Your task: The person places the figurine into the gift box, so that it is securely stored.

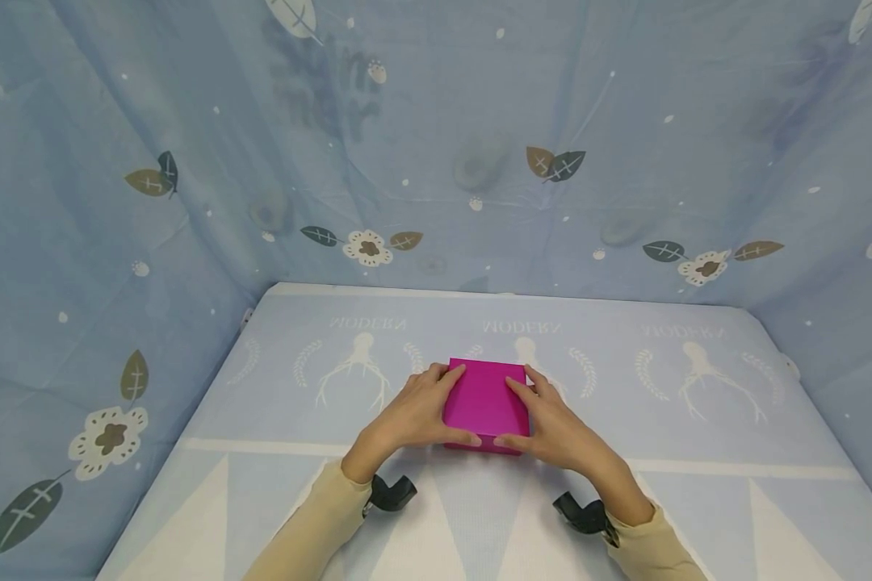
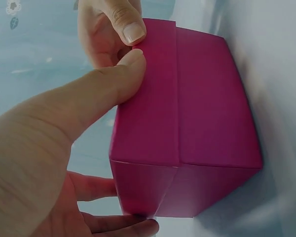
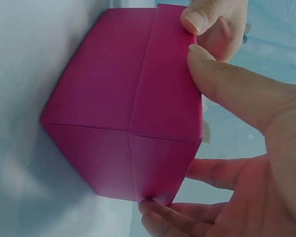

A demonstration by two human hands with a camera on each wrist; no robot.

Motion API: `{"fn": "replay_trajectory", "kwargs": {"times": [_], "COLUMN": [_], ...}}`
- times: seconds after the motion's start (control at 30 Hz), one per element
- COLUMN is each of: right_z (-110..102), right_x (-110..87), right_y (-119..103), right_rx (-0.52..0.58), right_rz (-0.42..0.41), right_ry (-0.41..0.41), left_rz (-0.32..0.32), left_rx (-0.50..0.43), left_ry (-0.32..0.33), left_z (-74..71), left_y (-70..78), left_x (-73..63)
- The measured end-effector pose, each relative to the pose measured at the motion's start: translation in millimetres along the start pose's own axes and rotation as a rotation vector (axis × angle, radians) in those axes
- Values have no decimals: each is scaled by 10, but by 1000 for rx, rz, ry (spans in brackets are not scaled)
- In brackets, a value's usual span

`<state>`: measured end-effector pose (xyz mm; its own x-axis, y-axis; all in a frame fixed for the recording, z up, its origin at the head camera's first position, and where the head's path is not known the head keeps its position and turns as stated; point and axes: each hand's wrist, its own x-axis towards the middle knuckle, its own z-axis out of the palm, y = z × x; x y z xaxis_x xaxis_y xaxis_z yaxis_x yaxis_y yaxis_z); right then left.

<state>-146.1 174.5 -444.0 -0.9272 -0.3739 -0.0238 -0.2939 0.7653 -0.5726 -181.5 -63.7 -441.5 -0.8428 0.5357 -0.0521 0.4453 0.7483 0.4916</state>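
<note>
A magenta box (image 1: 487, 397) with a lid (image 2: 153, 113) fitted over its base (image 2: 212, 103) sits on the table, near the middle of the head view. Its near left side is gripped by my left hand (image 1: 416, 413), thumb on the front of the lid and fingers along the left side. My right hand (image 1: 555, 426) holds the opposite side the same way, with the thumb (image 3: 227, 81) on the lid's front face. Both thumb tips lie close together. The wrist views show a seam between lid and base; what is inside the box is hidden.
The table (image 1: 276, 500) has a pale blue and white patterned cover. Blue cloth (image 1: 436, 145) printed with leaves and flowers hangs behind it and on both sides. Dark wrist-worn devices (image 1: 392, 492) sit at the cuffs of the beige sleeves (image 1: 320, 516).
</note>
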Motion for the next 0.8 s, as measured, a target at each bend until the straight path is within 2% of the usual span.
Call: {"fn": "replay_trajectory", "kwargs": {"times": [0.3,0.57,0.8], "right_z": [30,48,55], "right_x": [2,9,-10], "right_y": [45,22,7], "right_rx": [-88,-128,-145], "right_rz": [-7,-10,9], "right_ry": [42,47,46], "left_rz": [-5,-41,-27], "left_rx": [34,29,50], "left_ry": [-23,-8,1], "left_z": [43,41,52], "left_y": [25,16,20], "left_x": [28,6,11]}}
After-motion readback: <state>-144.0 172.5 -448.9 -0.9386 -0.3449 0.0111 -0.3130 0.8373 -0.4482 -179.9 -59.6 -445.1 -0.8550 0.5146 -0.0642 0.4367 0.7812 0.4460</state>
